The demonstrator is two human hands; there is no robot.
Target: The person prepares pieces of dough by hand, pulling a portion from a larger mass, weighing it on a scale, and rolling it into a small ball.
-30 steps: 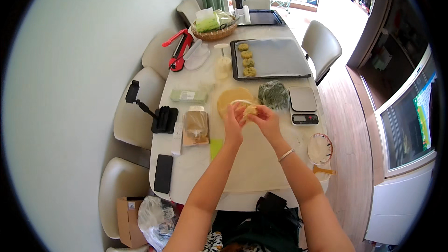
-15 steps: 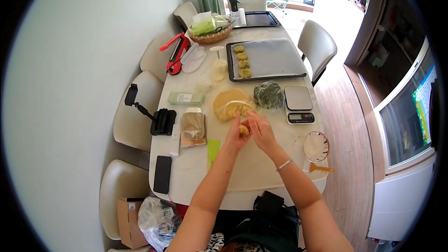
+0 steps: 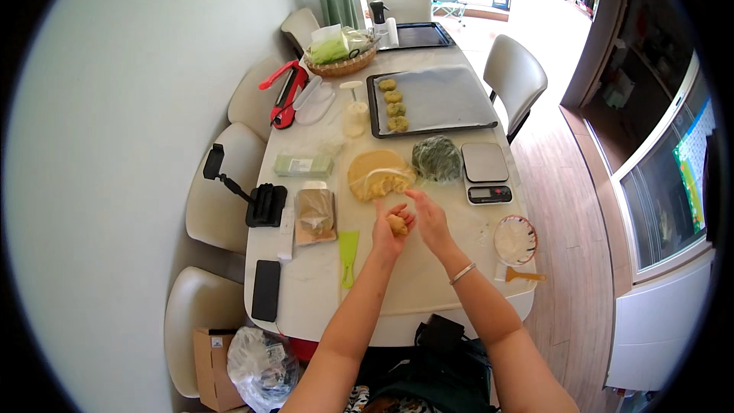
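In the cupped palm of my left hand (image 3: pixel 390 231) lies a small lump of yellowish dough (image 3: pixel 397 223), the fingers curled around it. My right hand (image 3: pixel 430 223) is just to its right, holding nothing, its fingers stretched toward the large dough. That large flat piece of yellow dough (image 3: pixel 375 164) rests on the mat beyond both hands, its near edge torn and partly covered by clear film. Beside it on the right sits a dark green mass wrapped in plastic (image 3: pixel 437 158). Several greenish-yellow shaped pieces (image 3: pixel 394 109) stand in a column on a paper-lined baking tray (image 3: pixel 451 99).
A kitchen scale (image 3: pixel 486 172), a patterned bowl (image 3: pixel 516 240) and a brush (image 3: pixel 524 275) line the right side. Nearer the left are a green scraper (image 3: pixel 348 256), a packaged brown block (image 3: pixel 315 214), a phone (image 3: pixel 266 291) and a black stand (image 3: pixel 266 205). A basket (image 3: pixel 344 66) stands farther back.
My right hand has drawn apart from my left, and its fingers have come away from the large dough. The lump in my left palm shows more fully. The whole view has shifted slightly.
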